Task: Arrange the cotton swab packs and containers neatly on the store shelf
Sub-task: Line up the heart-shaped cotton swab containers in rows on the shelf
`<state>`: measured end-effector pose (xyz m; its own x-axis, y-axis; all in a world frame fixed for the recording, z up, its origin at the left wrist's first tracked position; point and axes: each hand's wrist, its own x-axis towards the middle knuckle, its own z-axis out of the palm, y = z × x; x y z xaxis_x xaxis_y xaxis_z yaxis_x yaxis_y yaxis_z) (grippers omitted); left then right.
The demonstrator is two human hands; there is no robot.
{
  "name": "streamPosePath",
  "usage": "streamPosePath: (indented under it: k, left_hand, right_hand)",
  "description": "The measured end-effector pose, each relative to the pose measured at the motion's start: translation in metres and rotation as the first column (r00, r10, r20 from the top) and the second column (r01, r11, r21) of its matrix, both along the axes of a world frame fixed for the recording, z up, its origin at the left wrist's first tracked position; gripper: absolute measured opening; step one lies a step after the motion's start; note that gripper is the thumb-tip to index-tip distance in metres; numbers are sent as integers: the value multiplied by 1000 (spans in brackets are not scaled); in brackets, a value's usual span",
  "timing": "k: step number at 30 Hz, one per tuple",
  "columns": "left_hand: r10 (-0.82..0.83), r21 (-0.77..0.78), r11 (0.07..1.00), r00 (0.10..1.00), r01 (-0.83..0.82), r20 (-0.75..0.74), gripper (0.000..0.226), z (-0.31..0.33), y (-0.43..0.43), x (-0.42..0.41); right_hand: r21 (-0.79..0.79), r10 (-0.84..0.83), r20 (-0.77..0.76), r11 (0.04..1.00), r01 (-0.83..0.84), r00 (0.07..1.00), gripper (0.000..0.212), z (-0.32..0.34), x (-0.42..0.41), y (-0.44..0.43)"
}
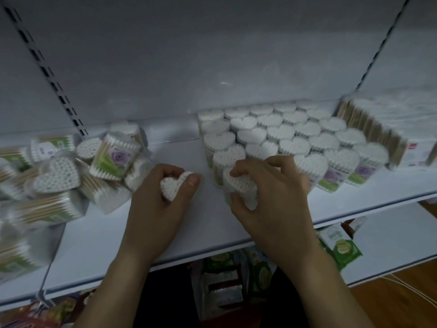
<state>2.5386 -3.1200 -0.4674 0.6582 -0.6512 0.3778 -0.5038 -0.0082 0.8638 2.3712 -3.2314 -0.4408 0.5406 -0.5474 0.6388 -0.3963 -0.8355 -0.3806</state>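
A white store shelf mid-restock: across its right half, heart-shaped cotton swab containers stand upright in tight diagonal rows, touching one another, with stacked flat swab packs just beside them at the far right. That side looks largely done.

The left half is another matter. A jumbled heap of packs and containers lies tipped and overlapping, some on their sides, well apart from the ordered block (motion blur hides how many there are). By the look of it, somewhat more than half the stock is in place and this heap is what remains.

Between the two groups, the person's right hand curls around a heart container at the near-left corner of the rows, apparently seating it against its neighbours. The left hand grasps a second heart container between thumb and fingers over bare shelf, near the block but not touching it, seemingly next in line.
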Motion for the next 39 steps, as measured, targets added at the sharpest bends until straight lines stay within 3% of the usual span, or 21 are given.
streamPosePath:
  k: [5, 9, 14, 17, 20, 24, 26, 28, 32, 35, 39]
  left_hand:
    - [-26, -1, 1000, 999, 26, 29, 43, -2, 1, -3]
    - [59, 47, 997, 997, -62, 55, 52, 2, 2, -1]
    - [57, 337, 931, 966, -143, 252, 68, 26, -7, 12]
    - [-32, 504, 856, 963, -111, 267, 68, 39, -23, 26]
    - [-92, 575, 815, 967, -65, 239, 60, 48, -34, 34]
    - [-78, 515, 856, 973, -46, 216, 42, 56, -40, 37]
    - [-85, 346, 937, 936, -41, 342, 25, 64, -45, 38]
    - [-183, 239, 969, 838, 65, 514, 11, 75, -56, 42]
    - [-481, 434, 867, 638, 245, 601, 26, 86, -81, 51]
    - [-535, 504, 827, 625, 250, 568, 30, 86, -93, 50]
    - [-519, 480, 839, 641, 255, 566, 30, 83, -101, 54]
  right_hand:
    - [-50, -37, 13, 998, 38, 999, 41, -9, 3, 3]
    - [45, 56, 102, 997, -61, 993, 43, -5, -6, 3]
    - [44, 53, 169, 997, -62, 984, 28, 2, -19, -3]
    - [52, 14, 214, 998, -26, 977, 22, 6, -20, -6]
    - [76, -5, 234, 997, -14, 972, 19, 10, -19, -6]
    - [83, -25, 170, 997, 11, 985, 17, 16, -19, -8]
    - [68, -42, 113, 997, 35, 993, 17, 18, -19, -10]
    - [61, -40, 52, 997, 37, 998, 18, 17, -19, -11]
    - [69, -30, -46, 997, 33, 998, 20, 13, -14, -13]
    - [66, -18, -118, 997, 26, 993, 29, 12, -10, -13]
    - [86, 14, -199, 996, 4, 980, 44, 10, -6, -13]
